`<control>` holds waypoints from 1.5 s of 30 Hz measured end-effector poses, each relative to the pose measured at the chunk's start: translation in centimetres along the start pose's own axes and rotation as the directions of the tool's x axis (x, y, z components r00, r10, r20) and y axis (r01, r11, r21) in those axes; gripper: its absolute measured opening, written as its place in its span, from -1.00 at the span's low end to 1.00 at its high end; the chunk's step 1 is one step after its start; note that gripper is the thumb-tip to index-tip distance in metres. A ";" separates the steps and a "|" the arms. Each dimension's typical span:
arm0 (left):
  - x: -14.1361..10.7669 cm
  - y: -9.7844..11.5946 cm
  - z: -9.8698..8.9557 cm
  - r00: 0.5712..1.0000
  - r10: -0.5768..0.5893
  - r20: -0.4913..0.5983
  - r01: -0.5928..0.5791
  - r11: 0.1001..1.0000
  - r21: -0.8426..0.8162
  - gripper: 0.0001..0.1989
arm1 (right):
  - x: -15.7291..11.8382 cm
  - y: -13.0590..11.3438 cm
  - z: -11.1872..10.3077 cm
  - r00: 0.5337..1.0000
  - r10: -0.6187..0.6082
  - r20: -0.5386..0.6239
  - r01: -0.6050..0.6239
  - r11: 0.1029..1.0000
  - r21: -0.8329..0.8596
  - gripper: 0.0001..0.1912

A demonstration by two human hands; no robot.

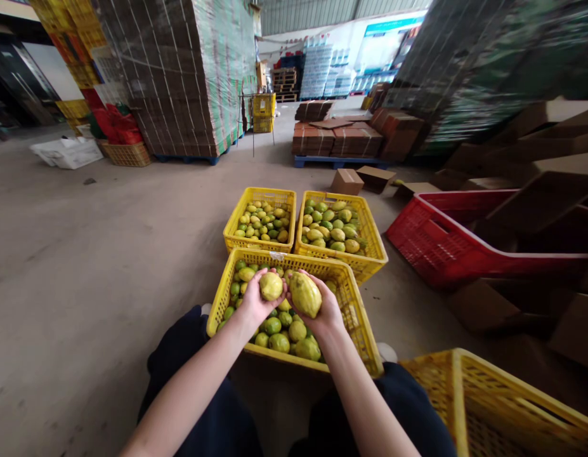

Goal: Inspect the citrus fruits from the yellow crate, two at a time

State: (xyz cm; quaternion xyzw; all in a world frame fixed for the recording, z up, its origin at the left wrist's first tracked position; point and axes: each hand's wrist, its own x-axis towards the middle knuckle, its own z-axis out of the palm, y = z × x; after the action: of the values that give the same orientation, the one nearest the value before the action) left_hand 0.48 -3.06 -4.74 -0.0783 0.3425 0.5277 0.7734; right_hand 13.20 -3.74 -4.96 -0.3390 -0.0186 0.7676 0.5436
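Note:
Two yellow-green lemons are held up side by side over a yellow plastic crate [358, 324] between my knees. My left hand [254, 303] cups the smaller, rounder lemon [271, 287]. In my right hand [328, 310] lies a bigger, longer lemon [306, 295] with a dark mark near its upper end. The fingers of both hands curl under the fruit and are partly hidden by it. Below them, loose green and yellow lemons [279, 343] fill the crate, some covered by my hands and forearms.
Beyond stand two more yellow crates, the left one [231, 236] and the right one [377, 251], both holding lemons. A red crate [427, 266] with cardboard is at right. Another yellow crate [458, 393] sits at lower right. Flattened cartons [317, 141] lie on a blue pallet behind.

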 end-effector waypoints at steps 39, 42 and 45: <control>-0.5 0.6 -0.2 0.986 0.167 0.012 -0.164 0.978 -0.132 -0.94 | -0.2 0.1 0.0 0.979 -0.171 0.115 0.177 0.983 -0.047 -0.78; -0.3 0.7 -0.6 0.992 0.126 0.032 -0.121 0.985 -0.120 -0.89 | -0.3 0.2 0.1 0.987 -0.115 0.114 0.120 0.992 -0.035 -0.80; -0.4 0.8 -0.9 0.993 0.057 0.106 -0.047 0.994 -0.095 -0.79 | -0.4 0.3 0.2 0.989 -0.062 0.133 0.065 0.998 -0.018 -0.86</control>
State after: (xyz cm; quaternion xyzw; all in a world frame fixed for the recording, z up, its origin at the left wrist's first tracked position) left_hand -0.73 -3.44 -4.96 -0.0763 0.2771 0.5663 0.7725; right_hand 12.94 -4.17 -4.76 -0.2925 -0.0743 0.7704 0.5616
